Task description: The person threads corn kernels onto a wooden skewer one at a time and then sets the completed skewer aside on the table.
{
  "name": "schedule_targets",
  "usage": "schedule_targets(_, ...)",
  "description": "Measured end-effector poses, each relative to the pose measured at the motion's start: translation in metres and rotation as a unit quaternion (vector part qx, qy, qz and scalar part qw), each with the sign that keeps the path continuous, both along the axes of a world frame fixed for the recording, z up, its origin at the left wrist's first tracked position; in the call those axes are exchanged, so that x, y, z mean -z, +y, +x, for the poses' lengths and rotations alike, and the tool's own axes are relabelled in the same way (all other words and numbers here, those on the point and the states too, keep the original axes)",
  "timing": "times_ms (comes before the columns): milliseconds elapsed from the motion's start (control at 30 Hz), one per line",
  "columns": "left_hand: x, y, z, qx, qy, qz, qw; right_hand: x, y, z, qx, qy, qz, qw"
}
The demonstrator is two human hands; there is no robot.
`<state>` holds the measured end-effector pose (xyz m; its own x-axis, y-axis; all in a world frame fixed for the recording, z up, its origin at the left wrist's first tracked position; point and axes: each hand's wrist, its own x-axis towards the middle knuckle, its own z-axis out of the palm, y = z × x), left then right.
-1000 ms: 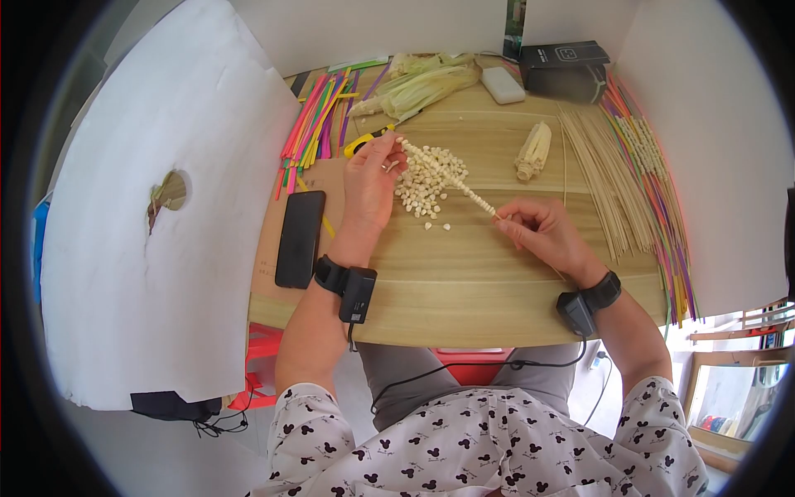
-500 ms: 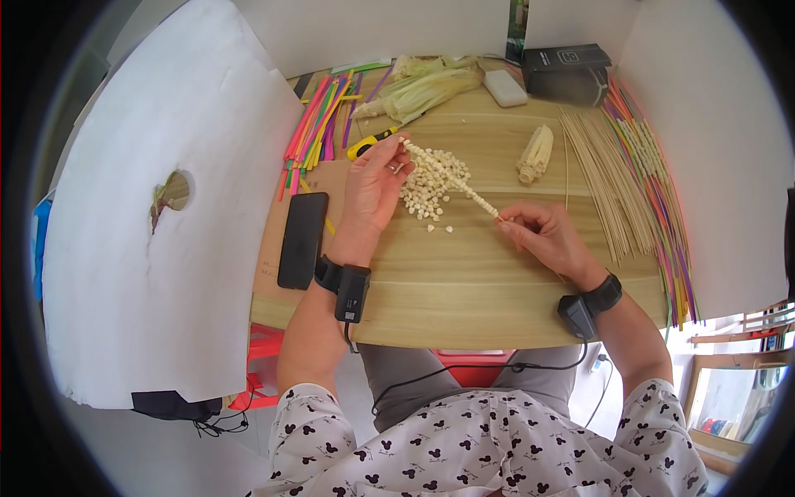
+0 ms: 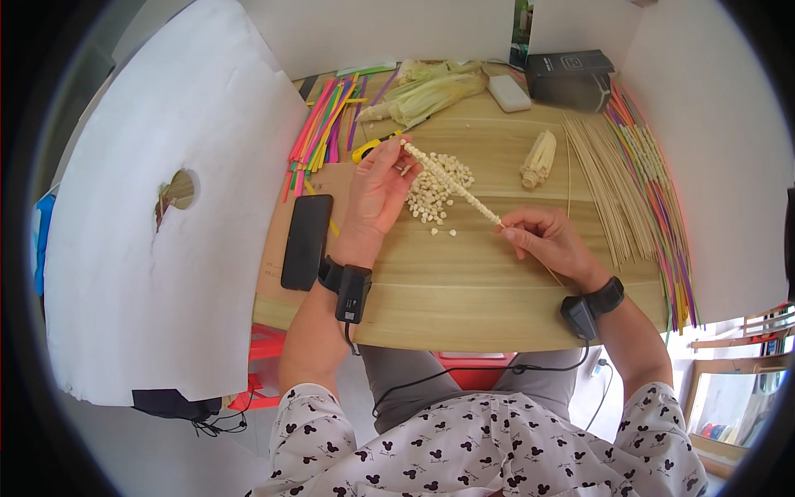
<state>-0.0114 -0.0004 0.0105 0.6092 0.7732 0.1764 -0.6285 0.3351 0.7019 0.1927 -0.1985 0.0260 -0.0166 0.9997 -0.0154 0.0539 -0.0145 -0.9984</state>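
A thin wooden skewer strung with pale corn kernels (image 3: 451,185) slants between my two hands above the table. My left hand (image 3: 379,189) pinches its upper end with thumb and fingertips. At the lower end my right hand (image 3: 542,238) closes around the bare part of the stick, whose tail shows below the palm. Beneath the strung kernels lies a pile of loose corn kernels (image 3: 432,203), with a few strays near it. Beyond my right hand a partly stripped corn cob (image 3: 539,159) rests on the wood.
Bare skewers (image 3: 609,190) and colored, kernel-strung sticks (image 3: 650,166) line the right side. Left are a black phone (image 3: 305,242), colorful strips (image 3: 323,124) and a yellow-handled tool (image 3: 365,151). Corn husks (image 3: 435,95), a white case (image 3: 508,93) and a black box (image 3: 568,79) stand behind.
Both hands stay on the strung skewer in nearly the same place. The stick's tail now shows below my right palm, and the whole view has shifted slightly.
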Motion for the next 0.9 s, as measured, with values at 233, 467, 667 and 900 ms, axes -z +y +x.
schedule_targets(233, -0.002, 0.004, -0.001, 0.012, -0.016, 0.0, 1.0, -0.004, -0.001, 0.0, -0.007, 0.032, -0.012, 0.999)
schedule_targets(467, -0.004, 0.008, -0.007, 0.03, -0.002, 0.044, 0.999, -0.005, -0.002, 0.001, -0.017, 0.036, -0.012, 0.999)
schedule_targets(667, -0.004, 0.011, -0.009, 0.034, 0.002, 0.051, 0.998, -0.005, -0.002, 0.001, -0.013, 0.037, -0.016, 0.999)
schedule_targets(900, -0.002, 0.02, -0.011, 0.031, -0.041, 0.021, 0.998, -0.002, -0.001, 0.003, -0.011, 0.025, -0.009, 1.0)
